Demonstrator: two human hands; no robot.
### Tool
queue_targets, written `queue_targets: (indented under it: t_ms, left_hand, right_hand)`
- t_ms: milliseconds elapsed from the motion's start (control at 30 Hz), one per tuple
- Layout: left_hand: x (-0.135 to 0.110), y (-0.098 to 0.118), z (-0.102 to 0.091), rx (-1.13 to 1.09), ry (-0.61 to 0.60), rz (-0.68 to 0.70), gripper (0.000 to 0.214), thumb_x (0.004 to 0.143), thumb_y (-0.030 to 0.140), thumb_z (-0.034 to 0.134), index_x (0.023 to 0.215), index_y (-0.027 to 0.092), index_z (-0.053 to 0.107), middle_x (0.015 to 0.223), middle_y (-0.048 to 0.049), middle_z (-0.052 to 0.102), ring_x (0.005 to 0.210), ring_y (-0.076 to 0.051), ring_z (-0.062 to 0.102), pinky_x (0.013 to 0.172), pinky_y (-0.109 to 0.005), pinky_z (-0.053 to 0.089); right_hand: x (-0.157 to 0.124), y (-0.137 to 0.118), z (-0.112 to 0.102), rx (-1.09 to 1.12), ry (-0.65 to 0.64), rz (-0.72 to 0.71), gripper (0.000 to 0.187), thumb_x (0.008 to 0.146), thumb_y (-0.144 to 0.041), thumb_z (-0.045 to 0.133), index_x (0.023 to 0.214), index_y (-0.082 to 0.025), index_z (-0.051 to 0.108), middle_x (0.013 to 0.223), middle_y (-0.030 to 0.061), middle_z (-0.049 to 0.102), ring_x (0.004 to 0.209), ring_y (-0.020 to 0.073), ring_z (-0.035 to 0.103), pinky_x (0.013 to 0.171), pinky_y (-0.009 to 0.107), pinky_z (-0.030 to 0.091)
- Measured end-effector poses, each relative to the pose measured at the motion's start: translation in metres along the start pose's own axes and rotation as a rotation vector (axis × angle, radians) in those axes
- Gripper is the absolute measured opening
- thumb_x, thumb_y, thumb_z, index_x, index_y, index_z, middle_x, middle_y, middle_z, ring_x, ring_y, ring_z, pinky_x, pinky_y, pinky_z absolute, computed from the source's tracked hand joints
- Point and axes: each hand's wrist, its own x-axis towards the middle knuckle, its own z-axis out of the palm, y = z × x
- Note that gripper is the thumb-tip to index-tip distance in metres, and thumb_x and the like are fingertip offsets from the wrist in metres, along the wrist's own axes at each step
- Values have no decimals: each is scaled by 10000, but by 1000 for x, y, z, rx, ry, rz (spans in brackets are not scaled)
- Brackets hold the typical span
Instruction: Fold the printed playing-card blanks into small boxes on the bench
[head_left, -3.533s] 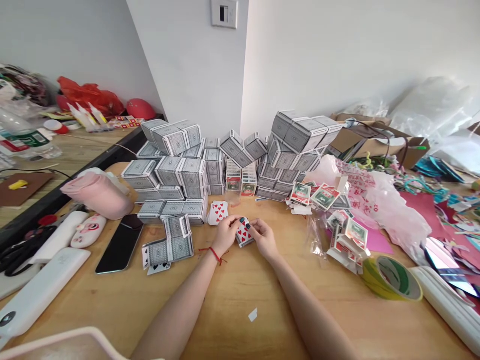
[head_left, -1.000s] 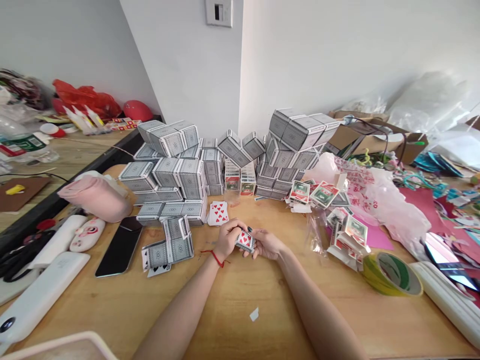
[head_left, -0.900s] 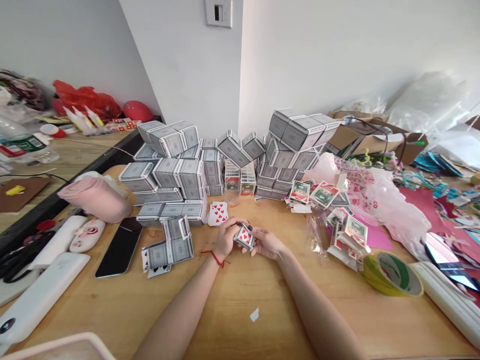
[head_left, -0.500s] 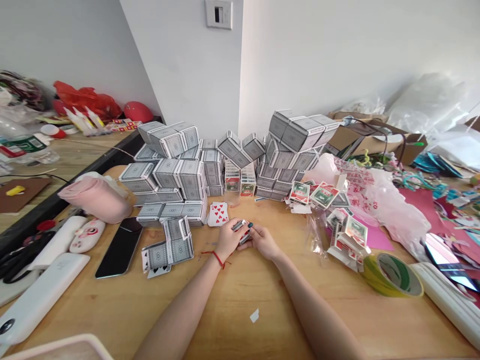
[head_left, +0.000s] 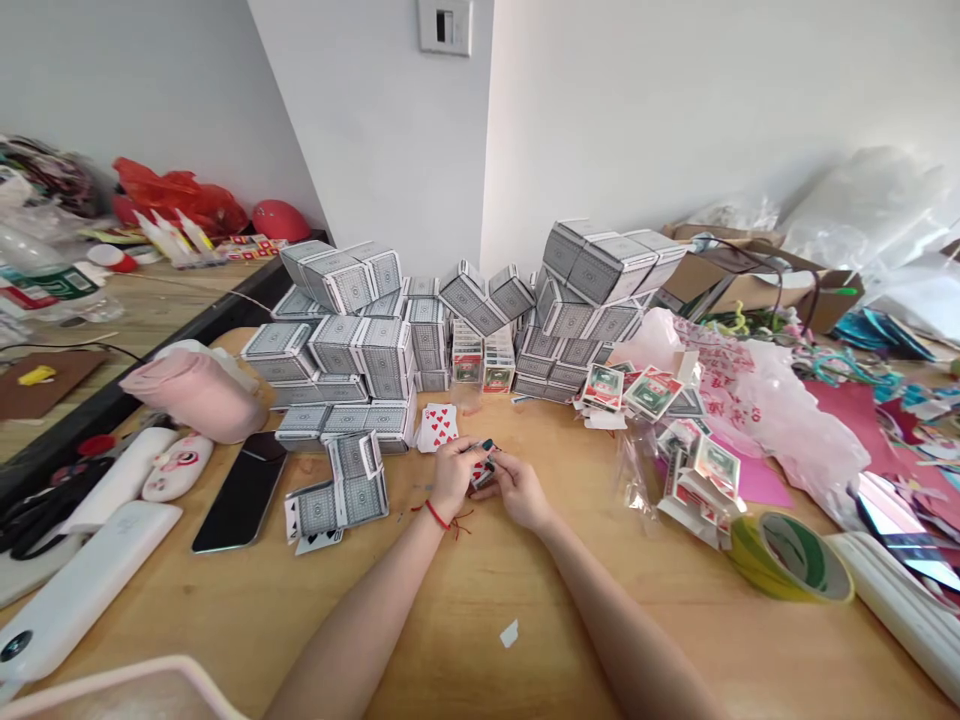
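Note:
My left hand (head_left: 452,474) and my right hand (head_left: 516,487) meet over the wooden table (head_left: 465,600), both closed around a small bundle of playing cards (head_left: 481,470) with red hearts showing. Most of the bundle is hidden by my fingers. A red string circles my left wrist. Just beyond my left hand lie loose face-up heart cards (head_left: 436,425). To the left stands an L-shaped piece made of card blocks (head_left: 341,492). A wall of grey-backed card blocks (head_left: 360,340) rises behind.
A black phone (head_left: 241,490), white cases and a pink roll (head_left: 193,392) lie at the left. Card packs in plastic (head_left: 694,470), a pink-printed bag (head_left: 757,410), a green tape roll (head_left: 791,556) and paper scraps crowd the right. A small white scrap (head_left: 508,633) lies between my forearms.
The card bundle, earlier held face-up with hearts plainly showing, has been turned and closed in between both hands. My hands have drawn closer together; nothing else moved.

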Motion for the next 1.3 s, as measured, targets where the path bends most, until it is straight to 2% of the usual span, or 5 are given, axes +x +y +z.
queue_targets:
  t_ms: [167, 500, 700, 933, 1300]
  left_hand:
    - [2, 1, 2, 70, 32, 8, 227, 585, 345, 650, 551, 129, 589, 508, 19, 529, 480, -86, 448, 451, -196, 320]
    - [5, -10, -5, 41, -32, 71, 377, 722, 506, 473, 584, 156, 458, 517, 29, 452, 481, -91, 429, 455, -209, 344]
    - [1, -9, -4, 334, 65, 269, 307, 770, 400, 451, 572, 167, 424, 526, 32, 416, 504, -87, 390, 469, -200, 324]
    - [-8, -3, 2, 521, 72, 299, 389, 791, 414, 405, 481, 180, 401, 454, 20, 418, 449, -100, 378, 450, -229, 266]
    - [-12, -7, 8, 545, 174, 354, 427, 804, 404, 393, 438, 185, 377, 427, 7, 405, 434, -97, 366, 437, -237, 251]
  right_hand:
    - [-1, 5, 0, -107, 78, 3, 312, 813, -427, 409, 961, -197, 559, 825, 54, 606, 600, 171, 628, 520, 301, 541]
    - [3, -6, -3, 189, 120, 70, 305, 770, -505, 470, 902, -233, 427, 801, 36, 630, 705, 188, 635, 546, 304, 518]
    - [0, -4, -2, 54, 62, 118, 370, 751, -545, 481, 938, -227, 453, 672, 23, 641, 597, 187, 628, 468, 281, 485]
    - [0, -4, 4, -190, 308, 111, 434, 796, -608, 300, 662, -217, 434, 385, -23, 517, 270, 129, 434, 284, 234, 322]
    - [-3, -6, 5, -385, 364, 0, 411, 832, -543, 293, 599, -225, 408, 358, -32, 446, 300, 126, 434, 330, 229, 313]
